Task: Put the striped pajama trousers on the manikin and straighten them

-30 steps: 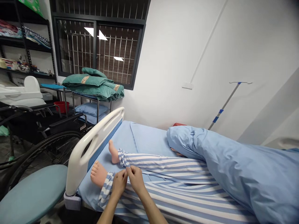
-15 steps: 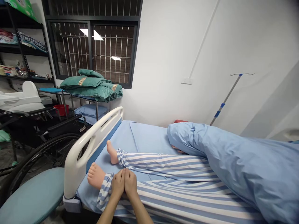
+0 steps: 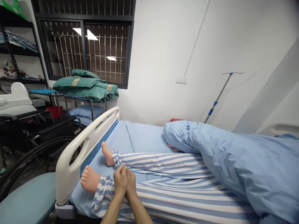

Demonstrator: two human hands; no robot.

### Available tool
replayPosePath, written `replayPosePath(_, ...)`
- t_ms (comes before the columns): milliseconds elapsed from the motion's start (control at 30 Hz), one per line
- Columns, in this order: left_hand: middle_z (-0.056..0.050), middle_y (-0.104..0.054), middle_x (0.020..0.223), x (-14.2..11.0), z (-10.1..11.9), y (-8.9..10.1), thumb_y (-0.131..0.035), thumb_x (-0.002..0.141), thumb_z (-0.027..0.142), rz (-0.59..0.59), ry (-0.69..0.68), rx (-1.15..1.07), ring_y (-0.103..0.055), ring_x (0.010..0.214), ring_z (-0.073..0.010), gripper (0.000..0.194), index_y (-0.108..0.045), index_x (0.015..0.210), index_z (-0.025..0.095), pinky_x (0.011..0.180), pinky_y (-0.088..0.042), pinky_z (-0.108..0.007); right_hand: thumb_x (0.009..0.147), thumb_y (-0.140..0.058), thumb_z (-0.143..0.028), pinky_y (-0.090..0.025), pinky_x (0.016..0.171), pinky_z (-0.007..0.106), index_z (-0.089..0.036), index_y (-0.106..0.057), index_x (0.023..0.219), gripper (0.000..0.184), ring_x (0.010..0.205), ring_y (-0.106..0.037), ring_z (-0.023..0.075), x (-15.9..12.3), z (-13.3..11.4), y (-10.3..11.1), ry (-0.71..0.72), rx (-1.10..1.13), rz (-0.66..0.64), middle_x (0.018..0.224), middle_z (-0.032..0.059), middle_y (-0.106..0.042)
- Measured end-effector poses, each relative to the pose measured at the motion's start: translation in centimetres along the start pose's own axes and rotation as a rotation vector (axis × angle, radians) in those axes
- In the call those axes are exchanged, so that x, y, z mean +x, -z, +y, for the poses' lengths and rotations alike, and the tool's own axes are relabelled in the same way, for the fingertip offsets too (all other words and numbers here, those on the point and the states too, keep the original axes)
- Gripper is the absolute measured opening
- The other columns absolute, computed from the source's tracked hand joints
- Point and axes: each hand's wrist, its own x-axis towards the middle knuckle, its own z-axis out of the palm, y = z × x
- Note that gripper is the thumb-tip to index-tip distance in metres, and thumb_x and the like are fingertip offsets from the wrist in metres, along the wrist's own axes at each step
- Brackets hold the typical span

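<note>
My left hand (image 3: 121,180) and my right hand (image 3: 130,182) are side by side with fingers curled closed, their inner edges touching. Both appear in front of the near lower leg of a care mannequin in blue-and-white striped trousers (image 3: 168,193). Whatever the curled fingers hold, if anything, is hidden. Just left of my hands is the near bare foot (image 3: 90,179), toes up, with the trouser cuff gathered at the ankle. The far foot (image 3: 107,154) lies beyond it. A light-blue quilt (image 3: 224,155) is folded back over the upper body.
The white bed footboard (image 3: 87,137) rises left of the feet. A teal round seat (image 3: 30,197) and a black wheelchair (image 3: 35,155) stand beyond it. Green folded bedding (image 3: 86,88) rests on a rack beneath the window. An IV pole (image 3: 217,99) stands behind the bed.
The view has turned slightly right, so the bed and room sit further left. My hands stay closed together, with slightly changed wrist angles and knuckles tipped a little upward.
</note>
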Motion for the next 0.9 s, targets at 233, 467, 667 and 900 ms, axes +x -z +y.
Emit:
replayPosePath(233, -0.002, -0.054, 0.055, -0.2, -4.3, 0.8, -0.032, 0.083, 0.041, -0.101, -0.086, 0.328, -0.048, 0.055, -0.0131, 0.034, -0.044, 0.058, 0.020, 0.057, -0.032, -0.024, 0.083, -0.033, -0.056, -0.040, 0.054, 0.025, -0.018, -0.050, 0.056, 0.049, 0.056, -0.050, 0.0147, -0.5, -1.3, 0.5, -0.161, 0.220, 0.074, 0.056, 0.0044, -0.056)
replayPosePath(467, -0.003, -0.059, 0.059, 0.0, -3.8, 0.8, -0.029, 0.084, 0.040, -0.117, -0.089, 0.380, -0.053, 0.059, -0.0149, 0.036, -0.048, 0.060, 0.020, 0.060, -0.034, -0.024, 0.082, -0.031, -0.056, -0.037, 0.050, 0.025, -0.019, -0.047, 0.052, 0.050, 0.052, -0.048, 0.0140, -0.2, -1.8, 0.8, -0.154, 0.188, 0.034, 0.052, 0.0033, -0.055)
replayPosePath(667, -0.003, -0.060, 0.058, -0.3, -3.4, 0.7, -0.031, 0.084, 0.037, -0.164, -0.101, 0.466, -0.051, 0.056, -0.0133, 0.036, -0.050, 0.059, 0.020, 0.057, -0.030, -0.023, 0.085, -0.033, -0.046, -0.027, 0.048, 0.024, -0.019, -0.044, 0.049, 0.047, 0.047, -0.040, 0.0111, 1.3, -4.2, 4.2, 0.034, -0.043, -0.069, 0.047, -0.0011, -0.046)
replayPosePath(900, -0.004, -0.061, 0.061, -0.4, -3.7, 0.5, -0.031, 0.085, 0.037, -0.167, -0.101, 0.495, -0.053, 0.061, -0.0142, 0.035, -0.049, 0.060, 0.020, 0.058, -0.030, -0.023, 0.089, -0.029, -0.043, -0.026, 0.049, 0.024, -0.018, -0.051, 0.054, 0.048, 0.049, -0.044, 0.0121, 0.4, -2.2, 3.7, 0.023, -0.116, -0.067, 0.052, 0.0019, -0.053)
